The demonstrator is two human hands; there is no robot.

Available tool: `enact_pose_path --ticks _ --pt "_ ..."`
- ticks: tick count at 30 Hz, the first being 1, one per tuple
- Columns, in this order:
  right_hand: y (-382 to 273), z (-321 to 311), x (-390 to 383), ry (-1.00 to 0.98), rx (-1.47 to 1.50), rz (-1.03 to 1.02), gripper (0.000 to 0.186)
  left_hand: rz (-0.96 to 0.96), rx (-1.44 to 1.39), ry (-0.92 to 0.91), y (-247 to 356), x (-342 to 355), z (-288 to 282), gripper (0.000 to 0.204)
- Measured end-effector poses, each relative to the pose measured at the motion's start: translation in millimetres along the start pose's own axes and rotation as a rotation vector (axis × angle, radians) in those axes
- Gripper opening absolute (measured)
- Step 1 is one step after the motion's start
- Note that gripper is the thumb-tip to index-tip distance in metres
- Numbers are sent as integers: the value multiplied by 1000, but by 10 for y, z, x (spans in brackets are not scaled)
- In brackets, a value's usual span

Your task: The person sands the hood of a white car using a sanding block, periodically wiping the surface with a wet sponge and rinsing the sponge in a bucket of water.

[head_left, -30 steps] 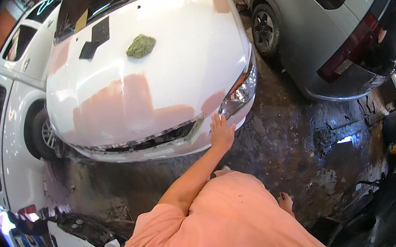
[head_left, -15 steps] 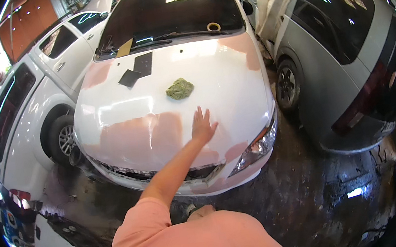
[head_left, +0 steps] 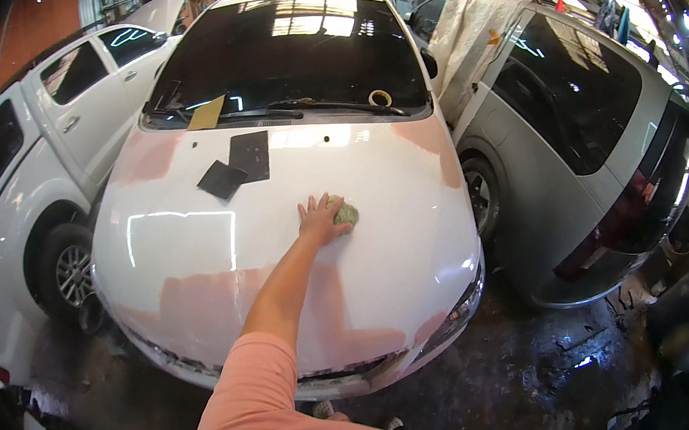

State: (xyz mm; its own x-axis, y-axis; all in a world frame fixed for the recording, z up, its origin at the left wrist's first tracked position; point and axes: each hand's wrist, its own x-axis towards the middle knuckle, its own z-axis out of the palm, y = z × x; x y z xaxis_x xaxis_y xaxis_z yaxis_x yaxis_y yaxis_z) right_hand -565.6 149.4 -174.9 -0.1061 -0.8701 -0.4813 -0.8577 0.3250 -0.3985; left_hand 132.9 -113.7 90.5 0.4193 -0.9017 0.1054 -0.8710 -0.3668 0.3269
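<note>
My left hand point(head_left: 318, 221) is on a crumpled green cloth point(head_left: 346, 214) on the white car hood point(head_left: 169, 239), its fingers over and around the cloth. The hood carries pinkish filler patches along its edges and front. Up and left of my hand lie two dark sheets point(head_left: 249, 155), and a tan sheet point(head_left: 207, 113) rests near the wipers. A roll of tape point(head_left: 379, 97) sits at the windshield's lower right. My right hand is out of sight.
A white pickup point(head_left: 69, 106) stands close on the left, a grey vehicle point(head_left: 574, 214) on the right, partly draped with a pale sheet point(head_left: 458, 53). The dark, wet-looking floor point(head_left: 507, 375) shows around the hood's front.
My left hand has moved up from near the headlight to the green cloth and onto it. My right hand, visible a second ago, has left view. The view has tilted up toward the windshield.
</note>
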Motion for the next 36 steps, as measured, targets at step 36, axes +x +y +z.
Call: enact_pose_path --ticks 36 --pt "1423 1376 -2557 -572 -457 88 49 -763 -34 -61 -2754 -7286 587 47"
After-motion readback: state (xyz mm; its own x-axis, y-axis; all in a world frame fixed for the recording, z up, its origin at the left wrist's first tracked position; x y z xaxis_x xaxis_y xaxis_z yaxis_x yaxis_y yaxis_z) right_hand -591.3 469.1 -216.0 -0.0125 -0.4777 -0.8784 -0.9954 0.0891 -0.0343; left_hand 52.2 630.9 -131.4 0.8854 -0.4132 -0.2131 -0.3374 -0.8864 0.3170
